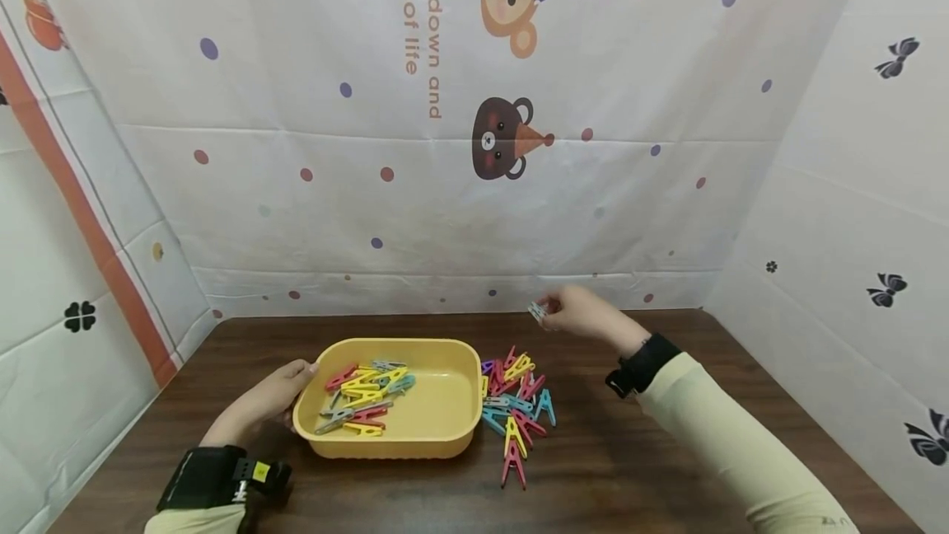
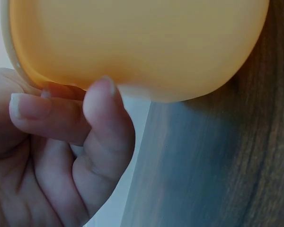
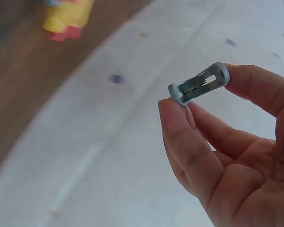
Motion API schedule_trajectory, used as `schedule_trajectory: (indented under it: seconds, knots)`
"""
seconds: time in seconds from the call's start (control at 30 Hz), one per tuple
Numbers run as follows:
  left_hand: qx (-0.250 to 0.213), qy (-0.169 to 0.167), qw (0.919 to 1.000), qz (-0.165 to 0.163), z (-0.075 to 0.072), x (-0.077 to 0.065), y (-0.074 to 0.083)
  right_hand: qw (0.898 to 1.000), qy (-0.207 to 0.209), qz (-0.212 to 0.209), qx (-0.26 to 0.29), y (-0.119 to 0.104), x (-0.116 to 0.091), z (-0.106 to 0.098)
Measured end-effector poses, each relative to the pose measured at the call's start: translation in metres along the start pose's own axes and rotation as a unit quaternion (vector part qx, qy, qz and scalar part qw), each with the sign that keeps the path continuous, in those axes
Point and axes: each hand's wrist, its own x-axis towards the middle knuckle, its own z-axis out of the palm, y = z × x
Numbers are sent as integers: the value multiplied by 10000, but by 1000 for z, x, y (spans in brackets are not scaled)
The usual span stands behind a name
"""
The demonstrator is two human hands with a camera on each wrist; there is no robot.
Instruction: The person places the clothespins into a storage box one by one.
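A yellow plastic basin [image 1: 445,402] holds a heap of red, yellow, grey and teal clothespins [image 1: 363,390], mostly in its left half. My left hand [image 1: 278,390] grips the basin's left edge, thumb at the rim; the left wrist view shows curled fingers [image 2: 109,123] against its outer wall. Above the far part of the table, my right hand [image 1: 582,316] pinches a light grey-blue clothespin [image 3: 201,84] between thumb and fingertips, its metal spring visible. Right of the basin lies a loose pile of clothespins [image 1: 522,402] in red, blue, yellow and purple.
The dark wooden table [image 1: 615,476] ends at a printed white cloth backdrop [image 1: 430,213] behind it. Similar cloth hangs along the left and right sides. Black straps with cameras sit on both wrists.
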Motion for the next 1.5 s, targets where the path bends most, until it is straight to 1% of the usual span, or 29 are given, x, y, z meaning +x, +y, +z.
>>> schedule_trajectory:
  seconds: [0.13, 0.27, 0.4, 0.5, 0.63, 0.83, 0.97, 1.07, 1.2, 1.33, 1.43, 1.5]
  knots:
    - [26, 28, 10000, -26, -2, -1, 1, 9993, 191, -223, -233, -30, 11, -18]
    - [65, 38, 10000, -22, -3, -2, 2, 9979, 334, -375, -407, -60, 24, -26]
    - [73, -3, 9999, 96, -4, -2, 2, 9969, 315, -474, -546, -86, 34, -25]
    - [40, -20, 9999, 136, -4, -2, 2, 9960, 235, -641, -579, -103, 45, -18]
    - [-3, 0, 9999, 104, -3, -2, 2, 9947, 112, -893, -496, -127, 62, 0]
    - [10, -68, 9999, 85, -2, -4, -2, 9923, -176, -1184, -314, -163, 77, 36]
    - [-17, -58, 9999, 90, -3, -7, -4, 9870, -405, -1512, -355, -181, 85, 61]
    - [-3, -4, 10000, 88, -3, -8, -4, 9841, -598, -1626, -393, -189, 90, 81]
    - [40, 9, 9999, 110, -4, -9, -3, 9773, -900, -1818, -610, -192, 98, 109]
    - [116, -23, 9998, 147, -4, -8, -1, 9679, -1245, -1994, -886, -184, 106, 137]
    - [186, -23, 9997, 168, -2, -7, 1, 9633, -1473, -1957, -1098, -174, 111, 155]
    - [166, -19, 9998, 144, -1, -6, 2, 9617, -1544, -1883, -1258, -168, 113, 164]
